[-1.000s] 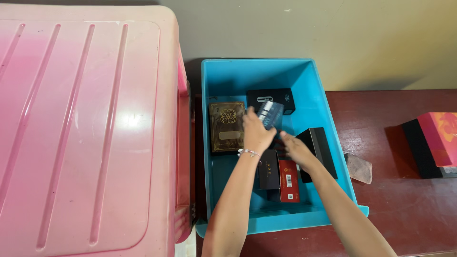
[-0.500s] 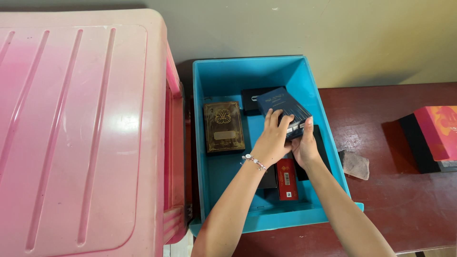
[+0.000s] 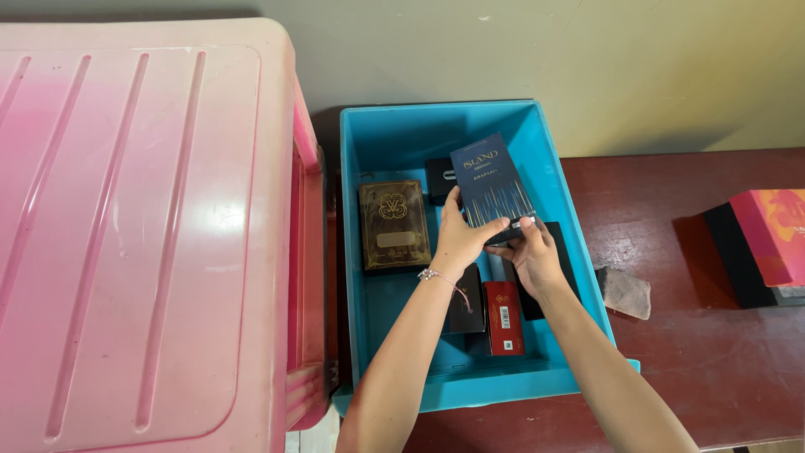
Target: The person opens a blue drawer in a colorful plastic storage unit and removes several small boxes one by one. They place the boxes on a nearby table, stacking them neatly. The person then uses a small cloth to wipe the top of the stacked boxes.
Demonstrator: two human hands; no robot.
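Dark blue box [image 3: 490,184] sits tilted above the middle of the turquoise bin [image 3: 381,138], gripped at its near end by both hands. Its long axis runs from the hands toward the bin's far wall, leaning slightly left. Left hand [image 3: 459,239] clasps the near-left corner, fingers wrapped on the face; right hand [image 3: 532,256] pinches the near-right edge from below. Beneath, on the bin's floor, lie a brown patterned box [image 3: 394,224] to the left and a red box [image 3: 503,317] nearer the front wall.
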